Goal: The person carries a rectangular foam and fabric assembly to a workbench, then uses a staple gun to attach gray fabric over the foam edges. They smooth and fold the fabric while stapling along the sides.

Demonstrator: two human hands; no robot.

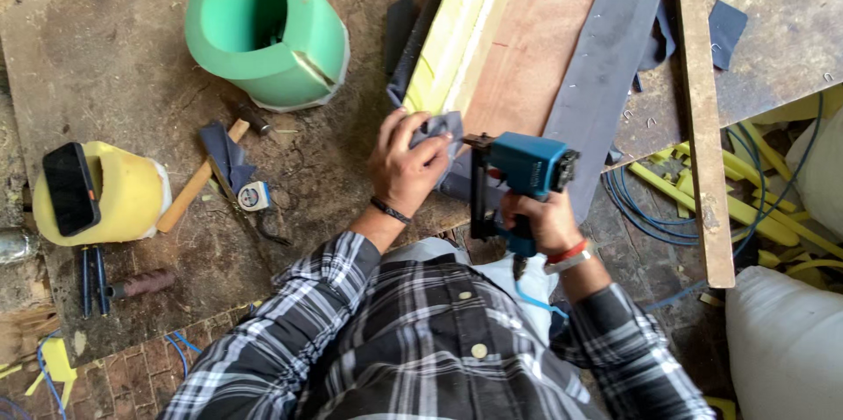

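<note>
While the left hand (406, 161) at centre frame pinches a fold of grey fabric (606, 60) over the near corner of the yellow-foam-edged wooden panel (518, 43), fingers clenched down on the cloth, probably to keep it taut, the right hand (540, 220) just right of it grips the handle of a blue pneumatic staple gun (518, 179), fingers wrapped tight, index finger hidden so trigger contact can't be told. The gun's nose sits touching or just beside the pinched fold, likely lined up on the spot being held flat. The fabric strip runs up toward the upper right along the panel, with a row of staples visible in it. Left of centre on the worn brown workbench (105, 60): a wooden-handled hammer (206, 174), a small tape measure (254, 196), a loose grey fabric scrap (224, 152). Upper left, a green foam cylinder (263, 25); far left, a yellow foam block (132, 192) carrying a black phone (70, 187). Blue hose and yellow strips (746, 201) pile at right.
</note>
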